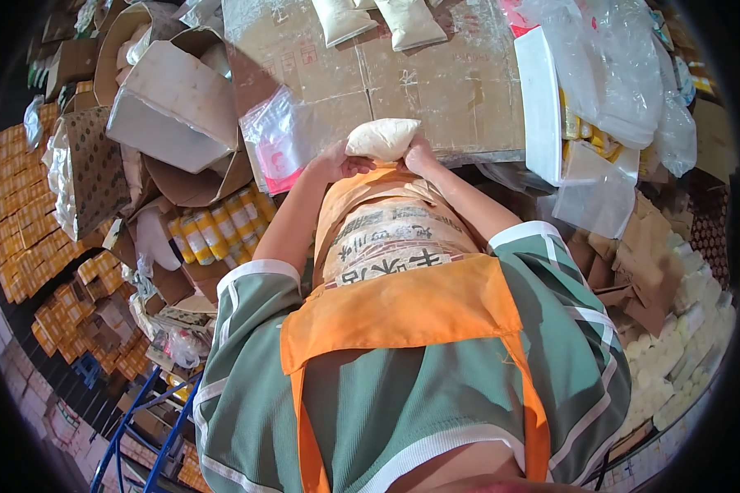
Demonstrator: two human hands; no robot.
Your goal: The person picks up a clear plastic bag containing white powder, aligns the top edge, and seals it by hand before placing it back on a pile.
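A plump plastic bag of pale powder (383,139) is held between my hands at the near edge of the cardboard-covered table (444,98). My left hand (343,162) grips its left end, with curled fingers under the lower edge. At the right end, my right hand (418,154) closes on the bag's corner. More filled bags (410,24) of the same kind lie at the table's far side. Clear plastic bags with pink print (277,145) lie flat on the table's left corner, beside my left forearm.
A white foam box (172,105) leans in an open carton on the left, above yellow packets (219,228). Along the table's right edge stands a white foam panel (539,105), with clear plastic bags (623,80) beyond. A blue metal frame (120,431) is at lower left.
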